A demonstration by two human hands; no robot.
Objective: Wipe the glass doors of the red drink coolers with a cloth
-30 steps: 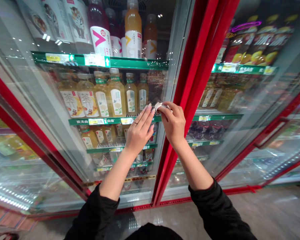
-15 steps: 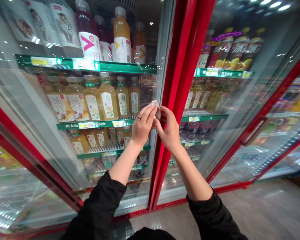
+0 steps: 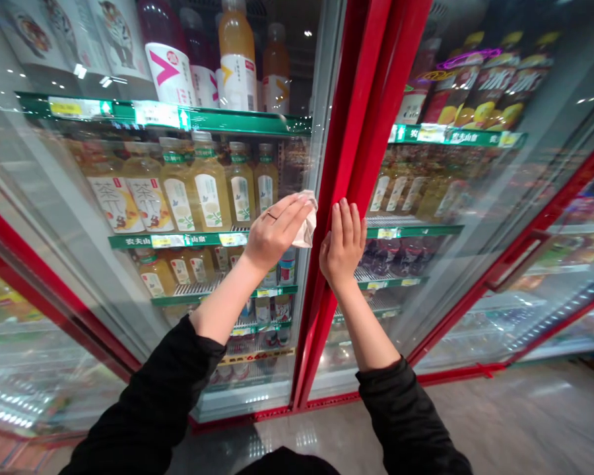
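Note:
My left hand, with a ring on one finger, holds a crumpled white tissue against the glass door of a drinks fridge. Part of the tissue sticks out past the fingertips, close to the red door frame. On that frame my right hand lies with its fingers stretched upward and nothing in it. A narrow gap separates the two hands.
Behind the glass, green-edged shelves carry several bottles of yellow tea and juice. To the right are another glass door with a red handle and the grey floor.
My hands have come apart. The tissue, earlier between both hands, is now spread under my left fingers, while my right hand has flattened onto the red frame.

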